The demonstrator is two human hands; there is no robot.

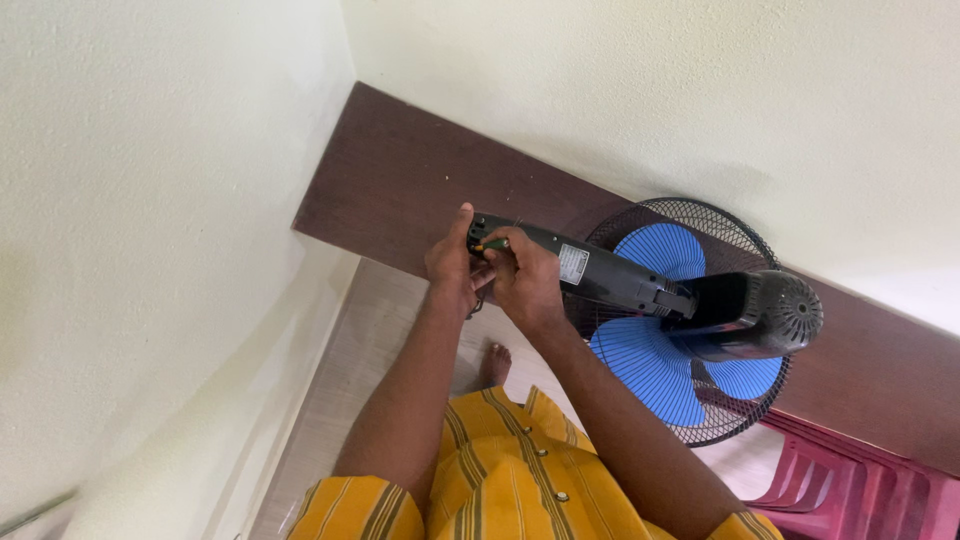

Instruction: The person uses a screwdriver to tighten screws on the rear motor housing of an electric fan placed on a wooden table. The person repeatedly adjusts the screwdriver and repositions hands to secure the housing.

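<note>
Both hands close on the end of the black fan arm [590,272]: left hand [452,262] cupped around its tip, right hand [522,280] pinching a small green-handled tool [492,244] against it. Fan mounted, arm against the brown wall board [400,180]; end fitting not yet finished, I judge. Beyond: blue blades [640,362], wire cage [700,215], motor housing [765,315], red chair [850,485].

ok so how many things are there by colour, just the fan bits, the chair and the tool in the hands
blue: 3, the fan blades
black: 3, the wire guard, the motor housing, the fan's stem
red: 1, the plastic chair
green and yellow: 1, the small tool between the left hand and the right hand
total: 8
</note>
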